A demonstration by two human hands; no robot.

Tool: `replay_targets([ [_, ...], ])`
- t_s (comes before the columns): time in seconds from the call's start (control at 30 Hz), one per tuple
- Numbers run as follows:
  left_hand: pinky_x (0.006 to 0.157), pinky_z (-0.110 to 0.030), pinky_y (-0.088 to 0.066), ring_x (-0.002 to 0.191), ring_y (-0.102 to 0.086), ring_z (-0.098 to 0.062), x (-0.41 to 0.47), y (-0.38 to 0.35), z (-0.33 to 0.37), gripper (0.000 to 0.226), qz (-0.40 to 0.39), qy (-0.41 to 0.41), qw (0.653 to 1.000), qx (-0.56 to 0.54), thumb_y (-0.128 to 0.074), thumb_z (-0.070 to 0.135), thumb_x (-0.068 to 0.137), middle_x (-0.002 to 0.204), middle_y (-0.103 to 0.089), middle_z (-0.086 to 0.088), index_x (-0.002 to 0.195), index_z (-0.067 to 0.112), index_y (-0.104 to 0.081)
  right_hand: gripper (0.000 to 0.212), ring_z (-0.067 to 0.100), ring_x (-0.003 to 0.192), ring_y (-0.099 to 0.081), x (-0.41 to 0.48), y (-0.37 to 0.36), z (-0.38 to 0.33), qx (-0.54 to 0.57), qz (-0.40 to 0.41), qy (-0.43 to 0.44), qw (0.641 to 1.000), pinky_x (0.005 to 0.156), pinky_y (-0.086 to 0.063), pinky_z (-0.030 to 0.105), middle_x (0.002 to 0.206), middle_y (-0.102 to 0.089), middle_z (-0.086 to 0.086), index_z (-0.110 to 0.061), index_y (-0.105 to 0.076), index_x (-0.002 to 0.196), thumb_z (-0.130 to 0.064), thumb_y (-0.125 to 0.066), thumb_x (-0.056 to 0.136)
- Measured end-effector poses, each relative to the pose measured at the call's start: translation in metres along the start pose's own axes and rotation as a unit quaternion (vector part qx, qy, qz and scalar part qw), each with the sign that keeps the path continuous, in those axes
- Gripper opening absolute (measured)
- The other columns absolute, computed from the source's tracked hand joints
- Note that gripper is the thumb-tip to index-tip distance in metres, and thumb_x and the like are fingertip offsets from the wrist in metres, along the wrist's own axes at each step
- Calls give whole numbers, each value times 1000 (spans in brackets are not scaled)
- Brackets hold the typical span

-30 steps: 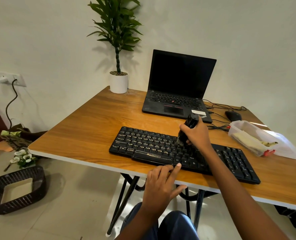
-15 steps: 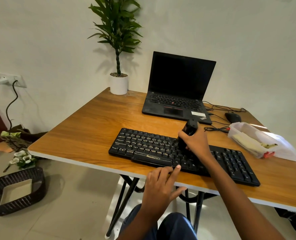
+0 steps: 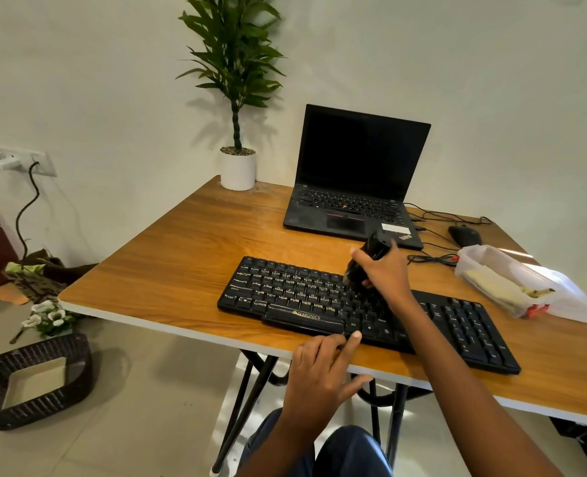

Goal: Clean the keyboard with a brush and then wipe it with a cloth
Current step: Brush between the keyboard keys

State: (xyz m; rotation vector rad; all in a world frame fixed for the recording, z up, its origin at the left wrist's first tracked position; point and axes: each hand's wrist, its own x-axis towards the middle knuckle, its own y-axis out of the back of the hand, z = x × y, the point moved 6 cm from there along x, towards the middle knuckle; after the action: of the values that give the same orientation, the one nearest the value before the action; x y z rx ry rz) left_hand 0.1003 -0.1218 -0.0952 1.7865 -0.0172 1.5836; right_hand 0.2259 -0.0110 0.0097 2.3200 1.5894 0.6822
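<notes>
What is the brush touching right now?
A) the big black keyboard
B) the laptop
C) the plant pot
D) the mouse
A: the right hand grips the brush with its lower end down on the keys of the keyboard, while the laptop sits farther back, untouched.

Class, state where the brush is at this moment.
In the head view, the brush is gripped in the right hand, its lower end on the middle of the keyboard, just in front of the laptop.
</notes>
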Motion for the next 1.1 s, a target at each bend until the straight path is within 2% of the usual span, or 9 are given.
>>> replay_targets([
  [0.17, 76, -27, -33, 93, -44, -15, 0, 0, 1, 52, 7, -3, 1000, -1, -44, 61, 88, 106, -46, 2, 121, 22, -51, 20, 15, 54, -54, -47, 4, 3, -18, -38, -4, 999, 42, -43, 23, 72, -56, 5, -7, -52, 85, -18, -66, 77],
  [0.3, 75, -27, -33, 93, -45, -15, 0, -1, 0, 46, 11, -1, 1000, -9, -45, 61, 88, 106, -46, 1, 111, 21, -52, 17, 14, 44, -51, -60, 5, 1, -2, -156, -60, 986, 34, -37, 21, 65, -59, 4, -12, -51, 75, -19, -66, 79],
  [0.33, 76, -27, -33, 93, -45, -15, 0, -1, 0, 48, 9, 0, 1000, -8, -45, 61, 88, 106, -46, 2, 116, 21, -52, 16, 13, 45, -53, -54, 7, -3, 17, -151, -63, 986, 35, -39, 21, 67, -61, 4, -13, -52, 76, -20, -66, 80],
  [0.47, 77, -27, -34, 94, -44, -13, 1, 0, 0, 57, -10, 1, 1000, -11, -48, 62, 85, 107, -46, 3, 126, 23, -49, 26, 12, 67, -61, -14, 15, -12, 24, 5, -9, 1000, 55, -52, 25, 86, -60, 1, -15, -49, 98, -28, -66, 82],
  [0.53, 78, -28, -34, 94, -44, -13, 1, 0, 0, 58, -12, 1, 1000, -13, -48, 62, 84, 107, -46, 3, 126, 23, -49, 33, 16, 76, -61, -3, 8, -13, -9, 11, 23, 1000, 59, -52, 24, 87, -57, -2, -15, -45, 103, -29, -67, 82],
  [0.73, 78, -27, -34, 94, -45, -14, -1, -1, 1, 55, -9, -6, 1000, -12, -47, 61, 86, 107, -46, 1, 124, 22, -50, 20, 16, 58, -55, -40, -6, -4, -44, -53, 21, 997, 44, -45, 18, 77, -56, 5, -16, -48, 84, -22, -66, 79],
  [0.87, 77, -26, -33, 95, -46, -15, -1, -2, 0, 44, -11, -3, 1000, -19, -46, 58, 88, 108, -47, 1, 112, 22, -52, 17, 18, 53, -56, -64, -3, -4, 4, -161, -22, 987, 36, -40, 18, 72, -60, 5, -14, -52, 81, -22, -67, 80],
  [1.0, 75, -20, -37, 88, -47, -7, 12, 17, -16, 34, 18, 36, 986, -160, -52, 39, 89, 101, -54, 6, 119, 22, -53, 22, 13, 64, -62, -38, 24, -10, 74, -27, -32, 996, 48, -49, 23, 85, -64, 4, -14, -54, 95, -25, -67, 82],
  [1.1, 85, -16, -36, 94, -47, -3, 47, 29, -78, 27, 34, 155, 969, -190, -47, 29, 91, 100, -60, 4, 114, 22, -59, 34, 15, 63, -63, -17, 25, -10, 69, 0, -33, 997, 50, -51, 22, 86, -61, 2, -14, -48, 109, -31, -64, 84],
])
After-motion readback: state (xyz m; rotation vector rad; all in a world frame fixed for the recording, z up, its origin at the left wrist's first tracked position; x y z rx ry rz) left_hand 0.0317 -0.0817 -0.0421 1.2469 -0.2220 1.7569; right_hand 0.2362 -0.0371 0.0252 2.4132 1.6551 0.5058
